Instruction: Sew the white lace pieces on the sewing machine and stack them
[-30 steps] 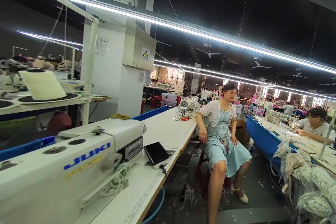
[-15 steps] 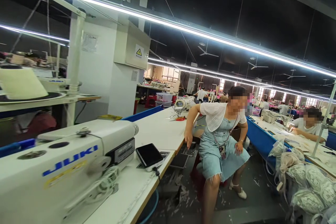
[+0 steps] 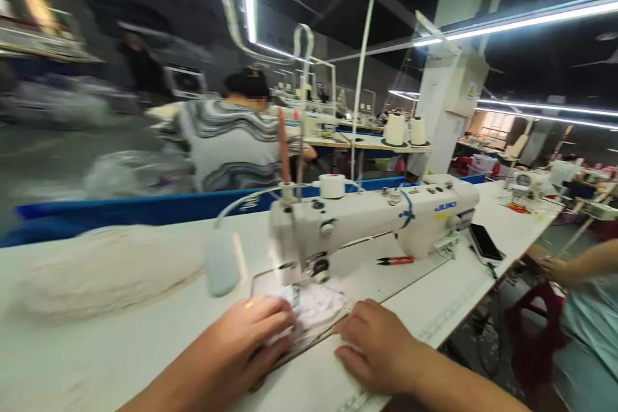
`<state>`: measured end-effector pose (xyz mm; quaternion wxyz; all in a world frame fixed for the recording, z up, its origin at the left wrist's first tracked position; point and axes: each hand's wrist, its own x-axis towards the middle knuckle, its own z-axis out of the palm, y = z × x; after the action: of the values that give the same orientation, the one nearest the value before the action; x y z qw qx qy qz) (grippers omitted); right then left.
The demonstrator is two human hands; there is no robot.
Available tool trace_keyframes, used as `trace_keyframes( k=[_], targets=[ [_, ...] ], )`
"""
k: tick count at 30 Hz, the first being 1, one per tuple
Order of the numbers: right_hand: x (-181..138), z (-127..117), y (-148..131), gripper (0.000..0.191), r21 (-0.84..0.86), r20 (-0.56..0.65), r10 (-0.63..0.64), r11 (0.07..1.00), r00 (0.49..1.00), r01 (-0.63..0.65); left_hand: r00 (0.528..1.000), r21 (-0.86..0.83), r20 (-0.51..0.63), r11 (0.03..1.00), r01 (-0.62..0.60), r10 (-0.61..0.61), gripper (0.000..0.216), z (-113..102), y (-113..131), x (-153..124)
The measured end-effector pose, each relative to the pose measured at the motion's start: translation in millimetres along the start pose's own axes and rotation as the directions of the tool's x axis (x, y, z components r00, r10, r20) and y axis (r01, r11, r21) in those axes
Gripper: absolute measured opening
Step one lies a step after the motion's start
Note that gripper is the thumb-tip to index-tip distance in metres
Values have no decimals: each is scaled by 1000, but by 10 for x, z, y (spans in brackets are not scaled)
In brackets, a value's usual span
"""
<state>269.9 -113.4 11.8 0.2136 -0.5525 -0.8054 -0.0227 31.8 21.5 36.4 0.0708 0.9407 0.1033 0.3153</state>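
Note:
A white sewing machine (image 3: pixel 371 219) stands on the white table (image 3: pixel 145 347) in front of me. A small piece of white lace fabric (image 3: pixel 316 306) lies under its needle end. My left hand (image 3: pixel 244 344) rests on the left part of the fabric with fingers curled over it. My right hand (image 3: pixel 374 344) lies flat on the table at the fabric's right edge, fingers stretched toward it. The picture is smeared by motion.
A heap of pale fabric (image 3: pixel 106 267) lies at the table's left. Red snips (image 3: pixel 396 261) and a black phone (image 3: pixel 485 243) lie near the machine's right end. A person in a striped top (image 3: pixel 232 141) sits behind. Another person (image 3: pixel 579 309) sits at the right.
The view has swung left and down from the aisle and the seated person to the sewing machine. Both my hands have come into view on the fabric.

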Motion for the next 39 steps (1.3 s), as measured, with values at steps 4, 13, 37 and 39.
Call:
trace_keyframes(
  k=[4, 13, 37, 39],
  targets=[
    [205, -146, 173, 28, 108, -12, -207, 972, 978, 207, 987, 25, 126, 995, 93, -96, 17, -99, -27, -141],
    [633, 145, 262, 23, 155, 113, -348, 931, 931, 330, 955, -31, 187, 970, 241, -231, 19, -68, 151, -214],
    [522, 125, 242, 34, 398, -70, -354, 847, 933, 351, 935, -169, 184, 927, 334, -303, 23, -98, 310, -317],
    [523, 161, 258, 38, 364, -74, -315, 875, 946, 319, 934, -154, 155, 926, 343, -320, 24, -58, 263, -349]
  ],
)
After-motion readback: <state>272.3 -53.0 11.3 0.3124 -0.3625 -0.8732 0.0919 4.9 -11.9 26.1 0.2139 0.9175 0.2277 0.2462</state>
